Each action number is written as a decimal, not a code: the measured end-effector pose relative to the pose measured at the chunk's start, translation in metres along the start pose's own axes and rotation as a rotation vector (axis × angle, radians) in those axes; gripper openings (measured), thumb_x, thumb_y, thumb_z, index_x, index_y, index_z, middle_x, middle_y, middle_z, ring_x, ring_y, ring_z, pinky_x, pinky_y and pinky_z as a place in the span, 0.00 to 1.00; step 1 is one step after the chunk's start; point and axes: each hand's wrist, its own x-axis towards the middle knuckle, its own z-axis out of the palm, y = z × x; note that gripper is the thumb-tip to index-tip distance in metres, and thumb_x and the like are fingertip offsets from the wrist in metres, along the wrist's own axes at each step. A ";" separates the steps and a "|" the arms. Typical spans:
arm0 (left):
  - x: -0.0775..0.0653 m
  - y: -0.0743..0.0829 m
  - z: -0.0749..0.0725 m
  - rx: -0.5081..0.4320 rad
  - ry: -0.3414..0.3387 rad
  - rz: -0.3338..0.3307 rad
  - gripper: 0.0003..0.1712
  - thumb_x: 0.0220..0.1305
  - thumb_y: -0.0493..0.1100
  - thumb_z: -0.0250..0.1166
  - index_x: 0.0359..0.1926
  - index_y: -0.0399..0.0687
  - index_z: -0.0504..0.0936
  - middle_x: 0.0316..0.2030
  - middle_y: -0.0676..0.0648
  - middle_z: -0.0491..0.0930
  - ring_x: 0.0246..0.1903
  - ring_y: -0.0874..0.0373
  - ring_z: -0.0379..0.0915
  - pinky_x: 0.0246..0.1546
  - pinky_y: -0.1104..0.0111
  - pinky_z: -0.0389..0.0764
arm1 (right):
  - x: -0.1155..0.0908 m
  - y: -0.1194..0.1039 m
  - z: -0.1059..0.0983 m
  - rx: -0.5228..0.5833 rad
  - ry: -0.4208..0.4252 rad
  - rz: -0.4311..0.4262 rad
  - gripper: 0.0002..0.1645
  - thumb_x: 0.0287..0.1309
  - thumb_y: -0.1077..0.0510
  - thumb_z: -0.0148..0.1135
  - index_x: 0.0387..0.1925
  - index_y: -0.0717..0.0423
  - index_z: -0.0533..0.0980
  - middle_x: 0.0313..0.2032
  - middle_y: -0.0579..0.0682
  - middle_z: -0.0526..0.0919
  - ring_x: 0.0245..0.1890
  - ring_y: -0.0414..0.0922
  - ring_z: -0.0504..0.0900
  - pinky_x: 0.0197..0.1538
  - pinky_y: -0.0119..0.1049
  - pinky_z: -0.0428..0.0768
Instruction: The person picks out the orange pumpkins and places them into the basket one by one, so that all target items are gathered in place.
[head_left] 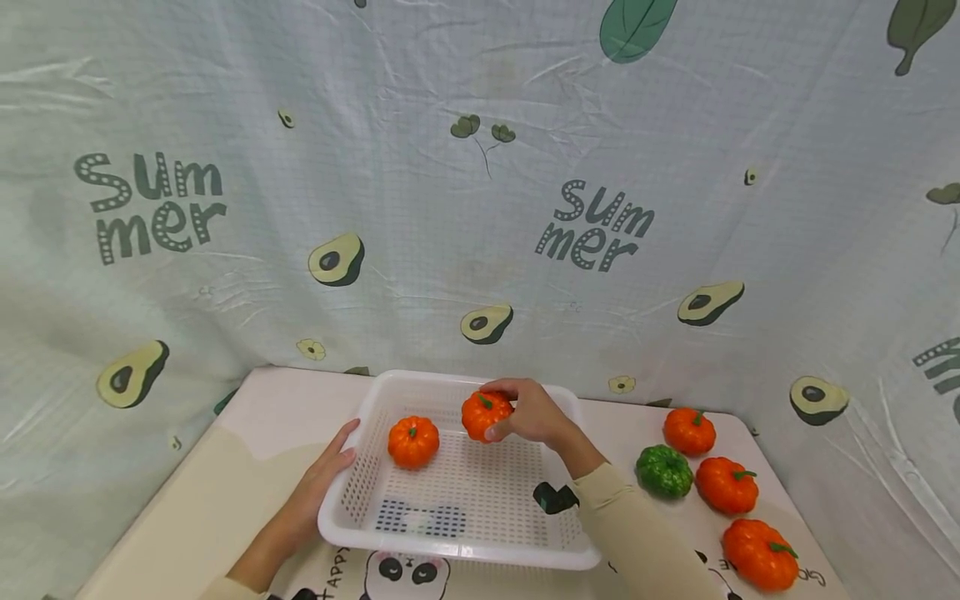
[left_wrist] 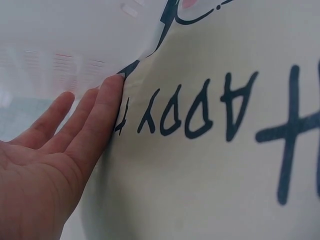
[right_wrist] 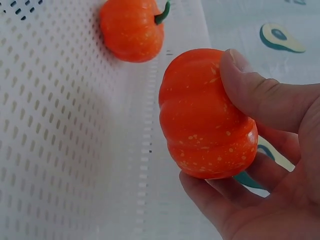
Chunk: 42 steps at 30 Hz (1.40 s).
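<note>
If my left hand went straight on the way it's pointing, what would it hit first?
Most likely the left side of the white basket; your left hand looks right up against it, though contact is unclear.

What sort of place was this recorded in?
Probably a staged tabletop setup: a printed sheet hangs around the table, which holds a white basket and small orange pumpkins.
</note>
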 end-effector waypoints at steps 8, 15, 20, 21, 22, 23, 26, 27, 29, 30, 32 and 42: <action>-0.002 0.002 0.001 -0.015 -0.001 -0.003 0.36 0.82 0.54 0.41 0.84 0.61 0.43 0.83 0.36 0.47 0.68 0.41 0.65 0.55 0.70 0.77 | 0.003 0.002 0.006 -0.027 -0.018 -0.013 0.39 0.45 0.64 0.81 0.62 0.49 0.81 0.60 0.50 0.84 0.56 0.50 0.80 0.64 0.52 0.80; 0.000 0.004 0.001 0.005 -0.006 0.006 0.36 0.82 0.55 0.41 0.84 0.61 0.43 0.83 0.36 0.46 0.68 0.41 0.65 0.60 0.62 0.77 | 0.003 -0.001 0.007 -0.031 -0.027 -0.008 0.39 0.44 0.65 0.80 0.62 0.49 0.82 0.60 0.51 0.85 0.56 0.50 0.80 0.64 0.53 0.81; 0.000 0.003 0.000 0.000 -0.008 0.005 0.36 0.82 0.55 0.40 0.84 0.62 0.43 0.83 0.36 0.46 0.68 0.41 0.65 0.58 0.66 0.76 | 0.004 -0.003 0.008 -0.030 -0.036 -0.008 0.39 0.45 0.65 0.80 0.62 0.48 0.81 0.60 0.50 0.84 0.56 0.50 0.79 0.64 0.52 0.81; 0.000 0.003 0.000 -0.001 -0.005 0.005 0.36 0.82 0.55 0.41 0.84 0.62 0.43 0.83 0.36 0.47 0.68 0.41 0.65 0.58 0.65 0.77 | 0.005 -0.003 0.009 -0.029 -0.040 -0.009 0.38 0.45 0.65 0.80 0.62 0.49 0.81 0.60 0.50 0.84 0.56 0.50 0.79 0.64 0.52 0.81; 0.000 0.003 0.000 -0.001 -0.006 0.005 0.36 0.82 0.55 0.40 0.84 0.62 0.43 0.83 0.36 0.46 0.68 0.40 0.65 0.59 0.64 0.77 | 0.004 -0.003 0.009 -0.026 -0.043 -0.005 0.38 0.46 0.65 0.80 0.62 0.48 0.81 0.60 0.49 0.84 0.56 0.50 0.79 0.64 0.52 0.81; 0.000 0.003 0.000 0.004 -0.005 0.003 0.36 0.82 0.55 0.41 0.84 0.62 0.43 0.83 0.36 0.46 0.69 0.41 0.64 0.60 0.63 0.77 | 0.004 -0.003 0.010 -0.026 -0.047 -0.004 0.38 0.46 0.64 0.80 0.63 0.48 0.81 0.60 0.49 0.84 0.56 0.50 0.79 0.64 0.52 0.81; 0.001 0.002 0.001 0.014 -0.011 0.005 0.36 0.82 0.56 0.41 0.84 0.62 0.43 0.84 0.37 0.44 0.70 0.41 0.63 0.63 0.62 0.75 | 0.004 -0.002 0.010 -0.030 -0.053 -0.006 0.38 0.45 0.65 0.80 0.62 0.50 0.81 0.59 0.50 0.85 0.56 0.50 0.79 0.63 0.52 0.81; 0.001 0.002 0.001 0.012 -0.015 0.005 0.36 0.82 0.56 0.41 0.84 0.62 0.43 0.84 0.37 0.44 0.70 0.41 0.63 0.63 0.62 0.75 | 0.004 -0.002 0.010 -0.033 -0.052 -0.006 0.38 0.45 0.65 0.80 0.62 0.50 0.82 0.59 0.50 0.85 0.55 0.50 0.79 0.63 0.52 0.81; 0.002 0.002 0.001 0.012 -0.014 0.003 0.36 0.82 0.56 0.41 0.84 0.63 0.43 0.84 0.37 0.45 0.70 0.41 0.63 0.61 0.65 0.75 | 0.005 -0.001 0.011 -0.033 -0.054 -0.010 0.37 0.45 0.65 0.80 0.61 0.50 0.82 0.58 0.50 0.85 0.54 0.50 0.79 0.62 0.51 0.82; 0.002 0.002 0.001 0.014 -0.011 0.002 0.36 0.82 0.56 0.41 0.84 0.63 0.43 0.84 0.37 0.45 0.69 0.41 0.64 0.60 0.66 0.76 | 0.006 0.000 0.011 -0.033 -0.056 -0.013 0.37 0.45 0.65 0.80 0.61 0.50 0.82 0.58 0.50 0.85 0.54 0.50 0.80 0.62 0.51 0.82; 0.002 0.002 0.001 0.016 -0.005 0.000 0.36 0.82 0.56 0.41 0.84 0.63 0.43 0.83 0.37 0.46 0.69 0.40 0.65 0.60 0.66 0.76 | 0.007 0.000 0.012 -0.033 -0.061 -0.014 0.36 0.45 0.65 0.80 0.60 0.49 0.82 0.57 0.49 0.85 0.54 0.49 0.80 0.61 0.49 0.82; 0.001 0.000 -0.001 0.026 0.005 -0.009 0.36 0.82 0.56 0.40 0.84 0.63 0.43 0.84 0.37 0.45 0.69 0.40 0.65 0.65 0.55 0.77 | 0.011 -0.001 0.017 -0.049 -0.063 -0.007 0.37 0.44 0.63 0.82 0.60 0.52 0.82 0.58 0.51 0.86 0.55 0.50 0.80 0.64 0.52 0.81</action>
